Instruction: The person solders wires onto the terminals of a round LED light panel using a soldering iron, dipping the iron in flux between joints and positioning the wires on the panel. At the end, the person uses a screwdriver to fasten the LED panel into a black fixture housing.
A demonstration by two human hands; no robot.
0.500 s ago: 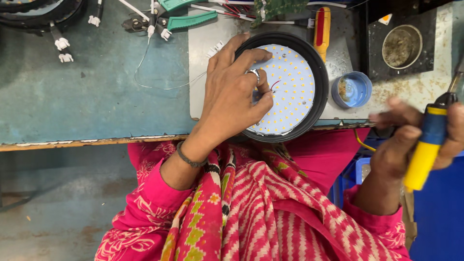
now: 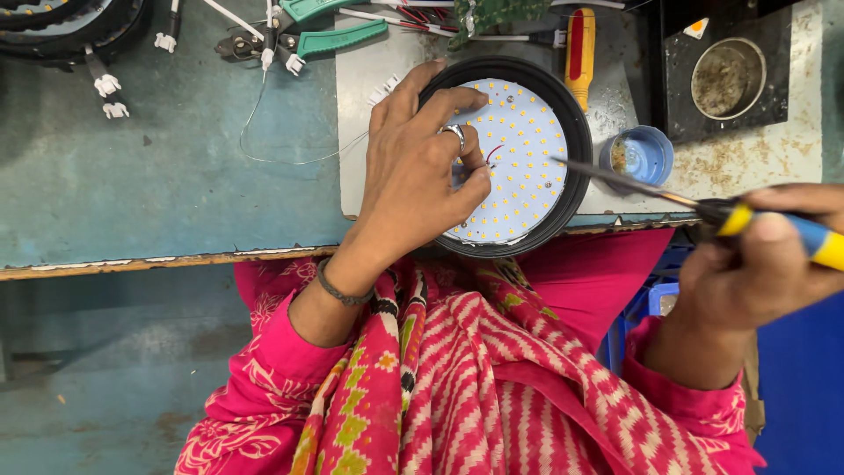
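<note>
Just past the tip of the tool, between the two hands, sat one small blue cup [image 2: 640, 154] with some brownish stuff in the bottom. Farther up from the right hand [image 2: 760, 264] was one round metal tin [image 2: 727, 77] in a black holder, filled with dull grey-brown stuff. One round black lamp dish [image 2: 576, 141] lay under the left hand [image 2: 420, 171], and inside it sat one white board [image 2: 523, 149] dotted with many little yellow lights, too many to count.

The left hand rested on the board with its fingers curled, pinching a thin red wire [image 2: 492, 151]. The right hand was closed tight around one soldering iron [image 2: 703, 207] with a yellow and blue handle. Its thin tip reached over the dish rim to the board.

Above the left hand lay one pair of green-handled pliers [image 2: 338, 40]. One red and yellow screwdriver [image 2: 580, 53] lay just beside the dish.
</note>
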